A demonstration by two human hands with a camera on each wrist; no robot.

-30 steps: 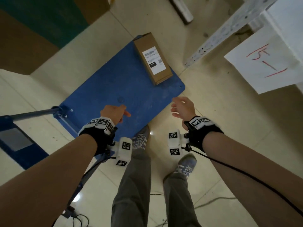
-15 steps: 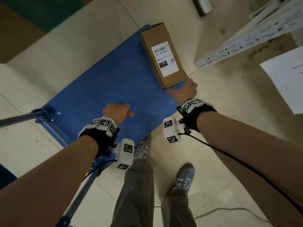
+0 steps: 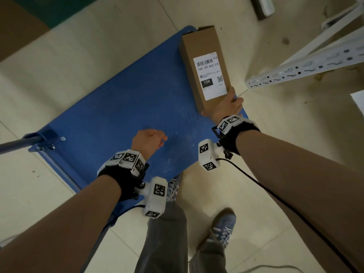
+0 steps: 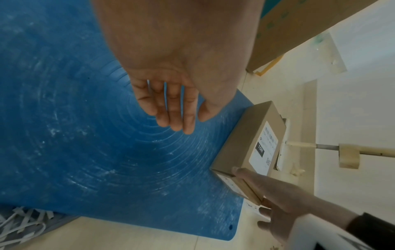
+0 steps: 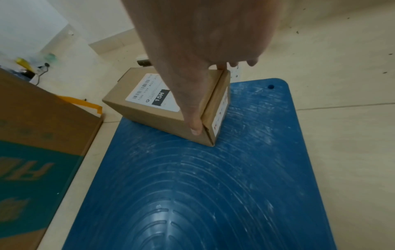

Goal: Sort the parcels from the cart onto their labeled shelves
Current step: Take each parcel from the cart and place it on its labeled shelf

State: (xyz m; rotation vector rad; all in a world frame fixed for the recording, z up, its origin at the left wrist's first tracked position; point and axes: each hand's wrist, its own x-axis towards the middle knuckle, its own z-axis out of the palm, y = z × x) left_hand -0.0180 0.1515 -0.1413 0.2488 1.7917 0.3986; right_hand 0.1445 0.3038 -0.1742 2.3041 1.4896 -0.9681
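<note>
One brown cardboard parcel with a white label marked 15H lies at the far right corner of the blue cart platform. My right hand grips the parcel's near end. In the right wrist view the thumb runs down the parcel's left side and the fingers curl over its right edge. My left hand hovers over the middle of the platform, fingers relaxed and holding nothing. The parcel still rests on the cart.
A white perforated shelf upright stands right of the cart. A large cardboard box with green print sits on the floor to the left. The cart handle is at the left, my feet at its near edge.
My right hand reached forward from the cart's near edge to the parcel and closed round its near end. The left hand stayed over the platform.
</note>
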